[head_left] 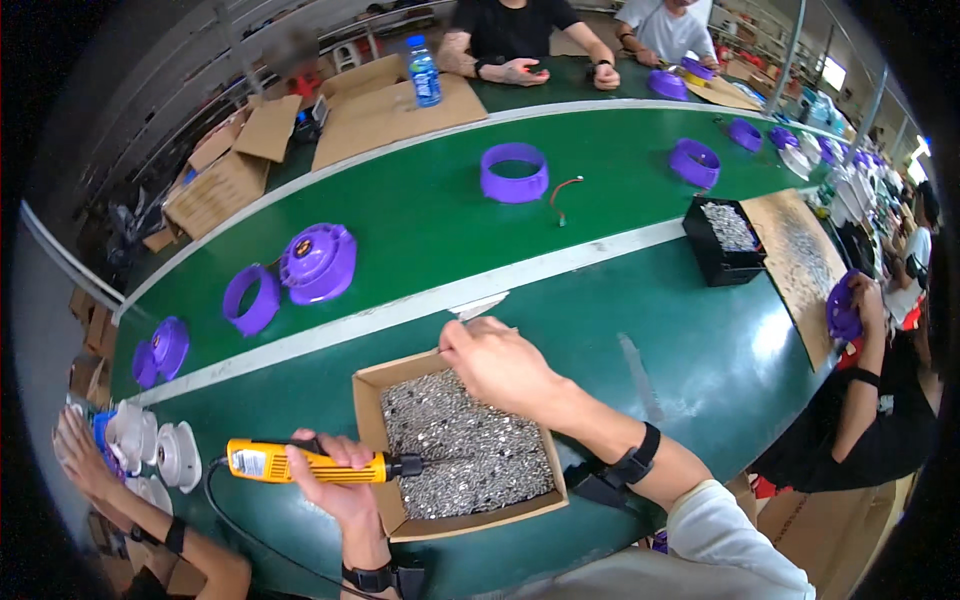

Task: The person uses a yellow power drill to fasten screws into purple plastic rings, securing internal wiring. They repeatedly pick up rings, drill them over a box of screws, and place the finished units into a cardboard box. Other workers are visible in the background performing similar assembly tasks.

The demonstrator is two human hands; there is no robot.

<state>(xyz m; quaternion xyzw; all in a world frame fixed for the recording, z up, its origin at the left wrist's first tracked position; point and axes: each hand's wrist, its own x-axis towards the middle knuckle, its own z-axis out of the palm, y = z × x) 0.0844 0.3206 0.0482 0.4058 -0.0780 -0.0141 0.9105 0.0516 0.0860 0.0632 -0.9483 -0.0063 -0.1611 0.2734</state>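
My left hand (335, 475) is closed around a yellow electric screwdriver (308, 462) with a black chuck and a trailing cable. Its long bit lies over a shallow cardboard box (362, 425) filled with small silvery screws (465, 465). At the far rim of that box is my right hand (500, 365), palm down, with its fingers curled over the cardboard edge. The back of the hand hides part of its fingers. Beyond it, a short pale strip (480, 305) lies by the white divider.
On the green belt stand purple ring housings (514, 173), a domed purple housing (318, 262) and a short red cable (562, 200). A black bin of screws (725, 240) is at the right. Co-workers' hands (85, 455) reach in at left and right. White parts (178, 457) sit at left.
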